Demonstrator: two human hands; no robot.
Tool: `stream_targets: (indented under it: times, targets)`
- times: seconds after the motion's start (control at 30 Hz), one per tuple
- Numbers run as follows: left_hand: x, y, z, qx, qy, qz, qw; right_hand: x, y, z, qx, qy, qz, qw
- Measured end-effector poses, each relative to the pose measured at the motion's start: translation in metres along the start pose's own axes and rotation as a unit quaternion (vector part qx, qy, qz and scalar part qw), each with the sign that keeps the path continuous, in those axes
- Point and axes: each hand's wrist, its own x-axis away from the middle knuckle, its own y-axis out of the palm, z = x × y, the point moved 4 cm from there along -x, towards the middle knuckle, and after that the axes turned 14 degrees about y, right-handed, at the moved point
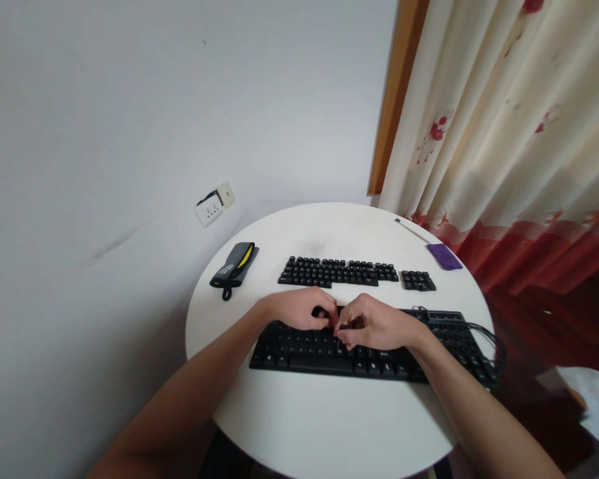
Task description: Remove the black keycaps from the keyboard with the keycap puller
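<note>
I have both hands over a black computer keyboard [312,364], which lies lengthwise across the near half of a round white table [329,419]. My left hand [299,308] comes over the keyboard's far edge, its fingers bent down and its thumb near the fingertips. My right hand [379,324] reaches in from the other side, with its thumb and forefinger drawn close together. The fingertips of the two hands meet, or nearly meet, above the letter keys left of the keyboard's middle. Something dark shows by my right thumb, but whether either hand is clamped on a key I cannot tell — the fingers hide the spot, and the keyboard behind is just as black.

Beyond my hands, black keycaps [339,271] stand in rows on the tabletop, set out like the main part of a keyboard, and a smaller block of number-pad keycaps [418,281] sits just to their right. A black cable [496,349] loops over the right end of the keyboard and past the table's edge.

Near the table's left rim lies a grey pouch [233,265] with a yellow-lined opening and a short dark loop. Near the far right rim, a slim brush [413,230] with a dark head points toward a small purple cloth [444,257]. A white wall socket [209,211] is beyond the pouch, and a cream curtain [499,133] with red flowers and a red lower band hangs at the right.
</note>
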Motion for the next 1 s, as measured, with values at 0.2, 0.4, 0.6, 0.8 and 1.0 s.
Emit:
stream_targets:
  times: [0.2, 0.4, 0.6, 0.8, 1.0]
  targets:
    - [0.003, 0.008, -0.009, 0.031, -0.037, -0.018, 0.999, 0.002, 0.0, -0.005, 0.071, -0.033, 0.022, 0.997]
    - [-0.001, 0.014, -0.014, 0.048, -0.048, -0.026, 0.997, -0.009, -0.004, 0.014, 0.046, 0.097, 0.054, 0.993]
    - [0.0, 0.014, -0.017, 0.058, -0.025, -0.029, 0.998, 0.0, -0.003, 0.008, 0.068, 0.049, -0.009, 0.996]
    - [0.002, 0.016, -0.021, 0.068, -0.04, -0.031, 0.996, 0.007, 0.001, -0.001, 0.13, -0.006, -0.018, 0.991]
    - [0.003, 0.014, -0.025, 0.034, -0.043, -0.034, 0.998, -0.003, -0.003, 0.005, 0.125, 0.02, 0.039, 0.991]
